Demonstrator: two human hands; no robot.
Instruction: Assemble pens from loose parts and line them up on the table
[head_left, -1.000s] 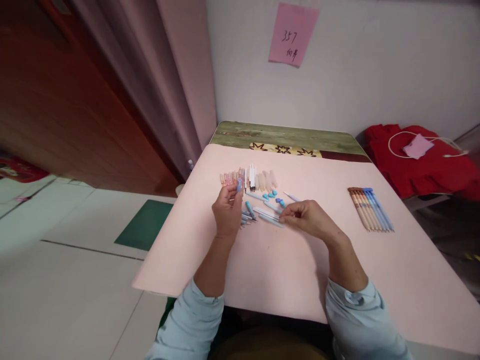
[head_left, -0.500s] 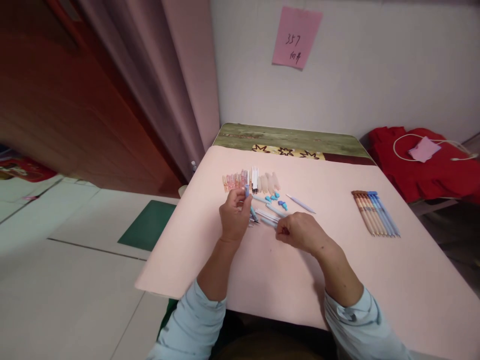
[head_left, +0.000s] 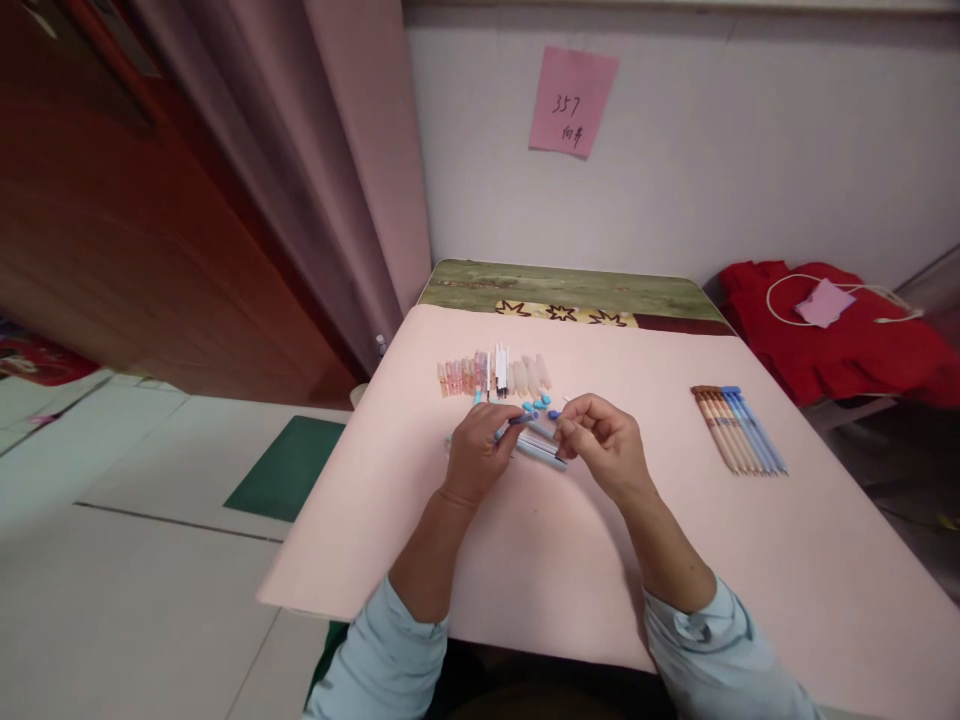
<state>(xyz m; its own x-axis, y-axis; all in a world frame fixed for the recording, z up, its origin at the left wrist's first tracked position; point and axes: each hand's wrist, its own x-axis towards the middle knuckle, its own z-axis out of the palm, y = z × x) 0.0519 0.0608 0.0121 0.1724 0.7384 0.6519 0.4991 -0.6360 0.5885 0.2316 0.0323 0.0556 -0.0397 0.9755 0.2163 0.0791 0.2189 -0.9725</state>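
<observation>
My left hand [head_left: 480, 450] is closed round a blue pen barrel [head_left: 525, 418], whose end points right, toward my other hand. Close by on the right, my right hand [head_left: 604, 445] has its thumb and fingertips pinched together; what they hold, if anything, is too small to make out. Beneath and between the hands lie white refills and light blue pen barrels [head_left: 541, 458], partly covered by my fingers. Small bright blue pen parts [head_left: 541, 401] sit just behind them.
Behind my hands, pink patterned pen parts [head_left: 459, 376], white refills with dark tips [head_left: 502, 370] and pale translucent grips [head_left: 529, 374] form a row. Assembled brown and blue pens [head_left: 739, 430] lie side by side at right. A red cloth [head_left: 885, 330] is beyond the table [head_left: 555, 560].
My left hand has tilted the blue barrel from upright to nearly level. My right hand has risen from the loose parts and turned, its fingertips now near the barrel. The view has shifted slightly.
</observation>
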